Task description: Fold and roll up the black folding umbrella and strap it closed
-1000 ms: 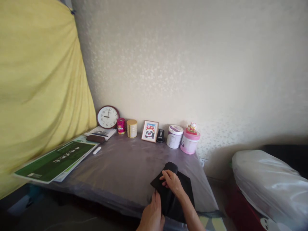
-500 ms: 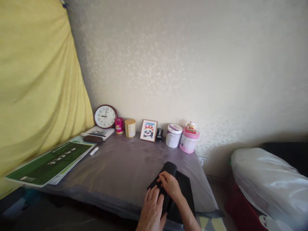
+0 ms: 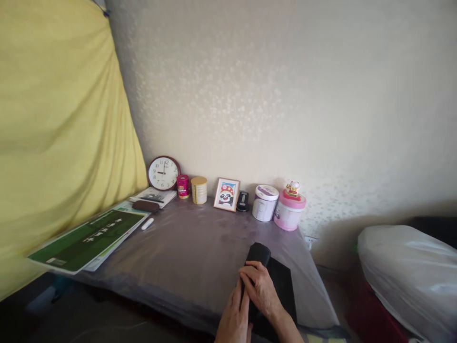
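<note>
A black item, cloth-like and rolled or folded into a thick bundle (image 3: pixel 260 252), lies near the front right of the table. Its flat black part (image 3: pixel 285 286) spreads out to the right, and I cannot tell exactly what it is. Across the top of the bundle my right hand (image 3: pixel 264 288) curls its fingers, closed on it. My left hand (image 3: pixel 233 312) presses along the bundle's left side, fingers together and thumb low near the front. The fingertips of both hands meet over the bundle, covering its middle.
Along the wall stand a clock (image 3: pixel 164 173), a pink tin (image 3: pixel 183 186), a yellow can (image 3: pixel 199 191), a picture frame (image 3: pixel 226 194) and two tubs, one purple-white (image 3: pixel 264 204), one pink (image 3: pixel 288 212). A green board (image 3: pixel 89 240) lies left. Right of the table sits a plastic-covered bundle (image 3: pixel 407 267).
The black flap that stuck out left of the bundle no longer shows. My left hand has turned from spread on top to pressed along the side. The view has swung slightly left.
</note>
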`<state>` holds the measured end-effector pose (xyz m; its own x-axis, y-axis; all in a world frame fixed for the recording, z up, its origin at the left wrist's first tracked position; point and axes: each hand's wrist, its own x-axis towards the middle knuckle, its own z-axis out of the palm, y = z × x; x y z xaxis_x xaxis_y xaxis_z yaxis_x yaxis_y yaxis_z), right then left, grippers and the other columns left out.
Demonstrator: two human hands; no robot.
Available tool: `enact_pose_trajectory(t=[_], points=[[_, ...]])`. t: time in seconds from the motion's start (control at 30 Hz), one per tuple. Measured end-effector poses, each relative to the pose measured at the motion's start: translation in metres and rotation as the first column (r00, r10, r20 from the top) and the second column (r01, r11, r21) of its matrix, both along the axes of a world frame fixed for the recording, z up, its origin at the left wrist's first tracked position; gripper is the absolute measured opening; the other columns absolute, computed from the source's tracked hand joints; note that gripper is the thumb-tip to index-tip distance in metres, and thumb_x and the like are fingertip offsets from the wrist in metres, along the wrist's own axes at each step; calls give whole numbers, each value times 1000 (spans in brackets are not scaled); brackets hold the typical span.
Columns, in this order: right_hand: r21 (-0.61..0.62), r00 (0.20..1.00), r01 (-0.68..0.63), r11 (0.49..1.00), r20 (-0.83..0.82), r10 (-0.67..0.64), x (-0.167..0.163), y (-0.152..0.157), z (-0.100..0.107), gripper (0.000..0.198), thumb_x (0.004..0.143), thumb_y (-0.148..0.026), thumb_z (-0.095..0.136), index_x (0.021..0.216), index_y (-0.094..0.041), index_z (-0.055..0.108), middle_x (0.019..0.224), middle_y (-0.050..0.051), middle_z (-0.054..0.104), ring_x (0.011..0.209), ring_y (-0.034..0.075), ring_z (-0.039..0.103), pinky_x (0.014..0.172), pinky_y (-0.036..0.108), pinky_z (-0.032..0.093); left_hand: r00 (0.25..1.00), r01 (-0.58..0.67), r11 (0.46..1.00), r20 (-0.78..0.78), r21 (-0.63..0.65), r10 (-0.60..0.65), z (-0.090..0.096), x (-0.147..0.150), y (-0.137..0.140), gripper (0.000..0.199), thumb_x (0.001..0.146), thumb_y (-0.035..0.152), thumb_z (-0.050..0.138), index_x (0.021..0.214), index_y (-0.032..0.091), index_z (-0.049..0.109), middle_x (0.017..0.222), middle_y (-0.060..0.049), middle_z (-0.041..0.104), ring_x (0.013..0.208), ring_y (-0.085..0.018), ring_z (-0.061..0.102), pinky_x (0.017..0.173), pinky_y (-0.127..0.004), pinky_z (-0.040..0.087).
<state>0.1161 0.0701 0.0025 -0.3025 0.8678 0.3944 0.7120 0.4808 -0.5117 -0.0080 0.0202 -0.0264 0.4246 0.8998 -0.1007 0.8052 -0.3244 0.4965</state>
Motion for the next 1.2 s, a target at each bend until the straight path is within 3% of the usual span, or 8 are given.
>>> enact_pose_trajectory(t=[0.13,0.23,0.4,0.5,0.63,0.77,1.03,1.2], points=[[40,997,22,999,77,-25,11,22,-12,34,92,-31,35,89,-21,67,100,3,64,114,20,45,105,41,20,998,-59,993,-18,-106,58,15,6,0,88,59,-2,45,140,9,14,146,-11,5,135,-25,14,110,-35,21],[28,989,93,995,111,-96,20,46,-19,34,92,-31,35,94,-21,67,105,4,63,117,21,43,106,44,16,995,-102,983,-32,-155,98,26,8,0,89,57,-5,44,139,11,15,145,-10,7,134,-26,18,108,-34,23],[13,968,226,974,109,-226,34,82,-24,38,91,-30,30,101,-18,64,113,6,60,115,21,46,101,40,27,991,-132,977,-43,-167,126,33,9,0,90,58,-6,45,140,15,14,146,-8,6,134,-25,19,107,-32,24],[-11,936,323,946,152,-318,49,88,-24,41,89,-29,26,106,-15,61,111,9,60,107,21,52,97,37,32,992,-111,976,-76,-187,98,37,8,-2,88,61,-4,44,140,14,10,146,-7,3,134,-24,18,107,-31,24],[32,858,504,863,98,-505,85,68,-27,39,85,-32,31,103,-13,60,109,13,60,106,24,53,96,37,35,992,-111,979,-75,-171,100,41,6,-4,87,63,-2,45,141,15,10,147,-7,3,134,-24,20,106,-31,26],[-38,770,638,770,29,-637,117,28,-33,37,81,-39,35,94,-17,62,100,14,63,95,26,60,82,35,44,996,-90,987,-8,-130,90,40,1,-7,85,65,4,47,141,15,10,147,-7,4,134,-25,18,107,-33,25],[-341,752,598,725,-75,-655,103,-20,-31,53,68,-60,37,93,-19,59,88,11,66,85,28,62,71,34,45,998,-20,998,65,-57,24,29,-10,-10,89,67,15,52,142,14,4,148,-9,1,135,-24,17,107,-31,25],[-356,776,567,743,-71,-626,97,-21,-34,69,59,-64,40,100,-11,57,95,16,64,94,32,59,81,38,45,1000,9,995,24,-95,-7,29,-12,-7,98,59,7,53,141,12,0,147,-14,-1,136,-24,10,109,-29,22]])
